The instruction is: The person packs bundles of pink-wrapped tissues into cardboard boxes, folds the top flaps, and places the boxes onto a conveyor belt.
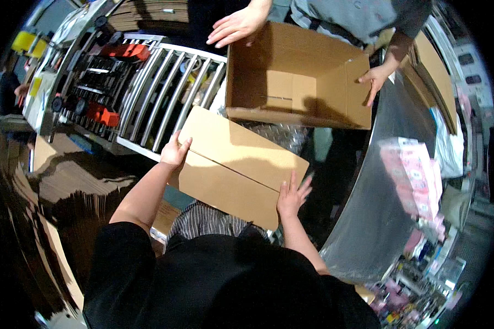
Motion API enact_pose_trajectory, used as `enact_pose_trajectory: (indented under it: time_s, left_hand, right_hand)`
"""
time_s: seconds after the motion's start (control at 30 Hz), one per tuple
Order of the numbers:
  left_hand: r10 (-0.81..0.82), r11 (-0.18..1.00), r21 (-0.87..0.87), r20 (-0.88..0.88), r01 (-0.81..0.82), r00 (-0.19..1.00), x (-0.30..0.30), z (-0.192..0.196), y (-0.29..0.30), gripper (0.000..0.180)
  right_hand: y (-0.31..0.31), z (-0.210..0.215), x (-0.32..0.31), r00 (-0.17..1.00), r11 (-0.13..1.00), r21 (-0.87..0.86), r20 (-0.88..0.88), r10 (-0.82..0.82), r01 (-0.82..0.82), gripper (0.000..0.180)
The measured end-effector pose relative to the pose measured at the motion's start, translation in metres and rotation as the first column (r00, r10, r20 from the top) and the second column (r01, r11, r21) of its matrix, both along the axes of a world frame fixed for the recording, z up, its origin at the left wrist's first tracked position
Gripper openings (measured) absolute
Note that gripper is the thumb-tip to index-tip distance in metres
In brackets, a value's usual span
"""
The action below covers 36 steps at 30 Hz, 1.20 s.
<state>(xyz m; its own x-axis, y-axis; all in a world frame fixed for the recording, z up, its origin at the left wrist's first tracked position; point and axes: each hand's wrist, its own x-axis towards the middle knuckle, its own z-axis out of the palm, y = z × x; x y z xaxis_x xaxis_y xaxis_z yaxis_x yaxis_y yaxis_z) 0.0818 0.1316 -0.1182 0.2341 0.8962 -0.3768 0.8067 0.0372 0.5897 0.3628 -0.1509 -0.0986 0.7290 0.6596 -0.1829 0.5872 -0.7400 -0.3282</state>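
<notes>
A: What's the biggest thing in view?

B: An open box (296, 82) of plain brown corrugated card, mouth facing us, inner flaps showing a seam. Another person's hands (233, 26) grip its rim at two corners.

A: And below it?

B: A flat carton (233, 164), same matte brown card, a long rectangle with one crease running its length. It hangs tilted in front of the wearer's chest, between the open box and the body.

A: What else is around?

B: To the left, a white metal rack (164, 98) of parallel bars, with red and black parts beyond it. To the right, a curved sheet of shiny clear plastic (379, 208), and on it a stack of pink packs (414, 175).

A: The hands?

B: The left hand (175, 151) clasps the carton's left edge, fingers curled over the top face. The right hand (292, 194) is spread wide, fingers fanned, palm pressed flat against the carton's lower right edge. Both bare.
</notes>
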Motion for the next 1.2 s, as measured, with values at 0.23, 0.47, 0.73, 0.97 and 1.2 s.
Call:
enact_pose_trajectory:
  time_s: [0.23,0.47,0.73,0.97,1.2]
  left_hand:
    - [-0.085,0.996,-0.038,-0.128,0.081,0.988,0.023,0.024,0.013,0.063]
    - [-0.215,0.968,0.091,-0.177,0.234,0.96,0.025,0.073,0.085,0.049]
    - [-0.098,0.663,0.632,-0.46,0.402,0.883,-0.079,0.037,0.266,0.058]
    - [-0.213,0.886,0.303,-0.409,0.352,0.887,-0.125,0.073,0.249,0.122]
    - [-0.287,0.869,0.3,-0.34,0.393,0.895,-0.126,0.067,0.215,0.086]
  right_hand:
    - [-0.026,-0.049,0.034,0.7,0.863,0.257,-0.7,-0.144,0.435,0.054]
    - [0.036,-0.028,-0.018,0.334,0.672,0.102,-0.916,-0.224,0.733,0.058]
    - [0.253,-0.026,-0.164,0.393,0.612,0.327,-0.919,0.029,0.72,0.059]
    - [0.451,-0.008,-0.238,0.427,0.695,0.42,-0.887,0.178,0.583,0.071]
    - [0.518,0.014,-0.267,0.234,0.947,0.139,-0.97,0.071,0.289,0.083]
